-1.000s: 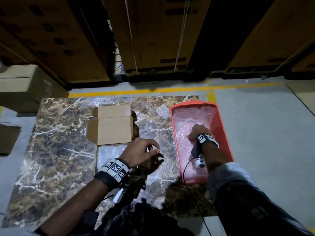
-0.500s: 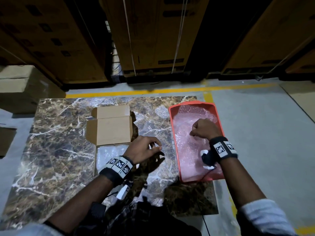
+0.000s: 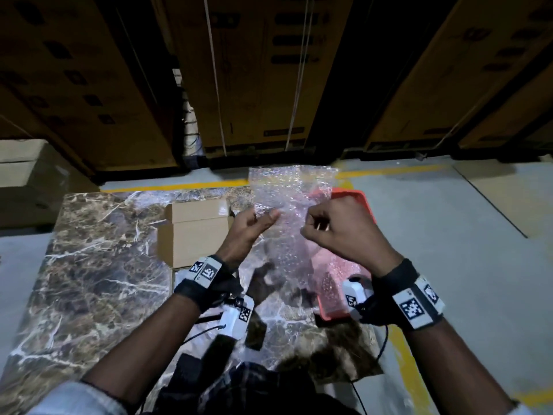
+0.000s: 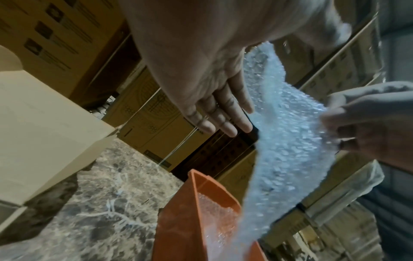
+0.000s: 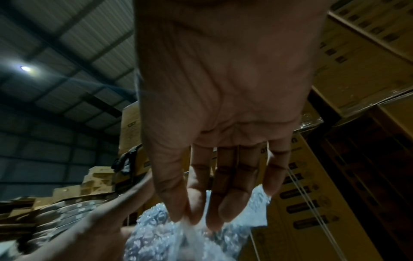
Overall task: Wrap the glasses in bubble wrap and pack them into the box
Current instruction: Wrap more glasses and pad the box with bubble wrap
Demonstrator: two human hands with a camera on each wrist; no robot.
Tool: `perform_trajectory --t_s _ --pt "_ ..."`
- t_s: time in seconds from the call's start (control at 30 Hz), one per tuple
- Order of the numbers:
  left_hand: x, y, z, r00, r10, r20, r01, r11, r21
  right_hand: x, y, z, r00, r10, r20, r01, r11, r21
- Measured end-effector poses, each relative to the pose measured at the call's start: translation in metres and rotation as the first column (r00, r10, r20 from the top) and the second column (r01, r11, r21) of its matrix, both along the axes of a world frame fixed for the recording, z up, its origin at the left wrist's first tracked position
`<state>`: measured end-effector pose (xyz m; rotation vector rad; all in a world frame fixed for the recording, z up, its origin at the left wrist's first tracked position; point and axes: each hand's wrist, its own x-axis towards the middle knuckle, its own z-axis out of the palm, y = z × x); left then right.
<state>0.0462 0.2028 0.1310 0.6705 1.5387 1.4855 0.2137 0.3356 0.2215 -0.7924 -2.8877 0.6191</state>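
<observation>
The bubble wrap [image 3: 291, 202] hangs lengthwise between both grips, right hand [image 3: 338, 226] and left hand [image 3: 251, 232] each pinching an edge, above the orange tray [image 3: 363, 202], box [image 3: 194, 235] leftward.

No legible text anywhere.

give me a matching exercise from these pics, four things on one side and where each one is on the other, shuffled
Things:
1. clear bubble wrap sheet
2. small brown cardboard box
3. orange plastic tray
4. brown marble-patterned tabletop

Places:
A. on the tabletop's right side
B. held up between the left hand and right hand
C. under the box and tray
D. on the tabletop, left of the tray

Pairs: 1-B, 2-D, 3-A, 4-C
</observation>
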Motion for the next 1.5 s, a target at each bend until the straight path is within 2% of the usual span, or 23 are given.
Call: perform_trajectory --t_s 0.13,0.2,0.27,0.33,0.4,0.43,0.47,0.5,0.53,0.57,0.6,0.63,0.67,0.7,0.73,0.8,0.9,1.03,1.13,1.3,1.4,1.5 --pt "-0.011 -0.019 0.016 0.984 0.129 0.123 -0.137 0.989 0.061 -0.026 -0.041 0.002 0.996 0.086 -0.038 -0.087 0.996 -0.01" --pt "-0.026 -0.032 0.02 0.979 0.171 0.108 -0.182 0.978 0.102 -0.037 -0.051 -0.001 0.995 0.067 -0.075 -0.069 0.997 -0.022" --pt "-0.042 -0.051 0.024 0.978 0.191 0.081 -0.2 0.973 0.119 -0.045 -0.057 -0.002 0.978 -0.019 -0.206 0.007 0.998 -0.059" --pt "-0.058 -0.071 0.027 0.972 0.216 0.09 -0.226 0.965 0.129 -0.054 -0.06 -0.003 0.909 -0.175 -0.378 0.152 0.984 -0.089" --pt "-0.072 -0.09 0.034 0.963 0.244 0.111 -0.256 0.96 0.115 -0.065 -0.059 -0.011 0.836 -0.343 -0.43 0.289 0.939 -0.187" --pt "-0.078 -0.099 0.036 0.961 0.245 0.125 -0.259 0.96 0.11 -0.072 -0.059 -0.017 0.824 -0.422 -0.38 0.307 0.894 -0.326" --pt "-0.083 -0.108 0.039 0.962 0.231 0.146 -0.247 0.963 0.104 -0.079 -0.061 -0.022 0.831 -0.475 -0.288 0.287 0.811 -0.51" --pt "-0.087 -0.116 0.042 0.964 0.209 0.161 -0.228 0.968 0.103 -0.087 -0.062 -0.029 0.851 -0.491 -0.187 0.243 0.683 -0.688" --pt "-0.09 -0.124 0.046 0.968 0.189 0.167 -0.207 0.974 0.098 -0.095 -0.066 -0.033 0.874 -0.477 -0.095 0.194 0.521 -0.831" --pt "-0.094 -0.131 0.047 0.968 0.18 0.175 -0.198 0.976 0.092 -0.102 -0.071 -0.037 0.898 -0.439 -0.035 0.138 0.356 -0.924" --pt "-0.097 -0.138 0.047 0.967 0.178 0.182 -0.196 0.977 0.089 -0.108 -0.077 -0.041 0.913 -0.407 -0.02 0.083 0.234 -0.969" --pt "-0.1 -0.143 0.047 0.966 0.184 0.183 -0.201 0.976 0.082 -0.113 -0.085 -0.042 0.925 -0.377 -0.044 0.03 0.189 -0.981" --pt "-0.101 -0.149 0.048 0.966 0.195 0.169 -0.21 0.975 0.07 -0.118 -0.094 -0.041 0.936 -0.342 -0.082 -0.007 0.215 -0.977" --pt "-0.102 -0.154 0.048 0.966 0.207 0.155 -0.218 0.974 0.059 -0.123 -0.102 -0.041 0.943 -0.305 -0.129 -0.04 0.281 -0.959" --pt "-0.102 -0.159 0.049 0.968 0.209 0.137 -0.218 0.975 0.052 -0.127 -0.11 -0.039 0.941 -0.287 -0.18 -0.071 0.35 -0.934" --pt "-0.102 -0.168 0.051 0.973 0.207 0.098 -0.212 0.977 0.039 -0.133 -0.119 -0.034 0.918 -0.293 -0.267 -0.124 0.427 -0.896" --pt "-0.106 -0.18 0.054 0.981 0.194 -0.023 -0.194 0.981 0.02 -0.138 -0.121 -0.026 0.888 -0.32 -0.33 -0.17 0.438 -0.883" --pt "-0.11 -0.195 0.052 0.978 0.181 -0.103 -0.183 0.983 -0.007 -0.136 -0.118 -0.02 0.856 -0.334 -0.395 -0.177 0.529 -0.83" --pt "-0.106 -0.198 0.052 0.973 0.207 -0.104 -0.208 0.978 0.001 -0.134 -0.119 -0.02 0.859 -0.302 -0.413 -0.194 0.554 -0.809" --pt "-0.103 -0.191 0.062 0.945 0.325 -0.026 -0.321 0.942 0.093 -0.129 -0.125 -0.021 0.906 -0.215 -0.364 -0.189 0.565 -0.803" --pt "-0.102 -0.189 0.067 0.92 0.392 -0.003 -0.388 0.912 0.133 -0.127 -0.125 -0.02 0.897 -0.252 -0.364 -0.177 0.549 -0.817" --pt "-0.104 -0.188 0.066 0.923 0.379 -0.07 -0.37 0.922 0.118 -0.127 -0.123 -0.016 0.857 -0.32 -0.404 -0.178 0.552 -0.815"
